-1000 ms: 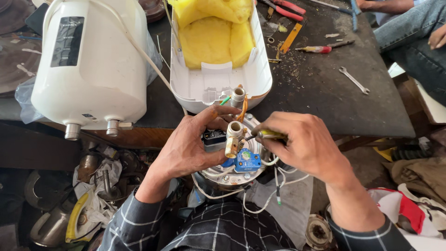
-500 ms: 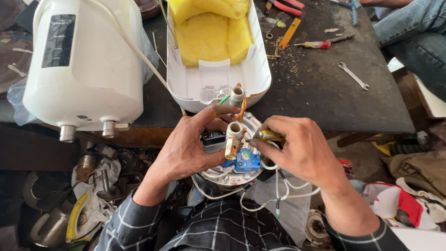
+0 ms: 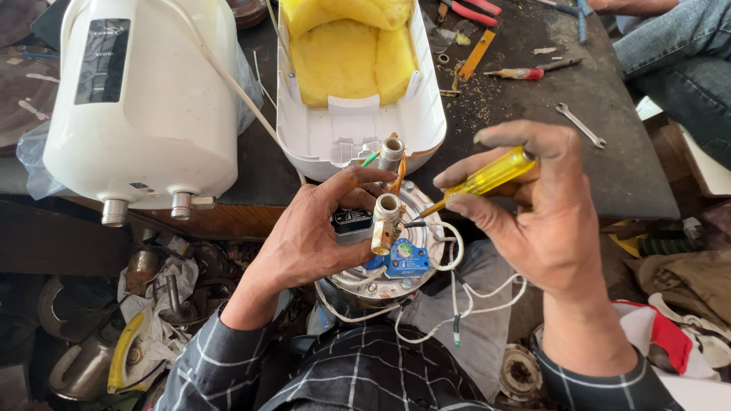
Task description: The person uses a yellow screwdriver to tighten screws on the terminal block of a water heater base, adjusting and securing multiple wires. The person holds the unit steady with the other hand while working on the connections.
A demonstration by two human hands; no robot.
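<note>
The person's right hand [image 3: 548,221] is pinching a yellow-handled screwdriver [image 3: 478,181] between thumb and fingers, closed firmly on the handle, with the tip angling down toward the white wires [image 3: 449,251] on top of a round metal heater tank [image 3: 388,262] that is sitting in the person's lap. The left hand [image 3: 316,236] is curling around the near left side of that tank, fingers closed against its rim and reaching toward a small black block [image 3: 352,222] beside an upright metal pipe stub [image 3: 386,209]. Just in front of the stub a blue thermostat part [image 3: 403,260] is lying on the tank's flat end, and a second pipe stub [image 3: 391,152] is standing a little farther out with an orange wire [image 3: 399,173] beside it. The white wires are looping down over the checked sleeves. Beyond the hands, an open white casing half [image 3: 350,129] lined with yellow foam [image 3: 343,53] is resting on the dark workbench [image 3: 533,129], and a whole white water heater [image 3: 145,99] is lying to its left. A spanner [image 3: 580,125], a red-handled screwdriver [image 3: 525,73] and an orange-handled tool [image 3: 476,55] are lying scattered on the bench, and another person's jeans-clad leg [image 3: 678,53] is showing at the far right.
</note>
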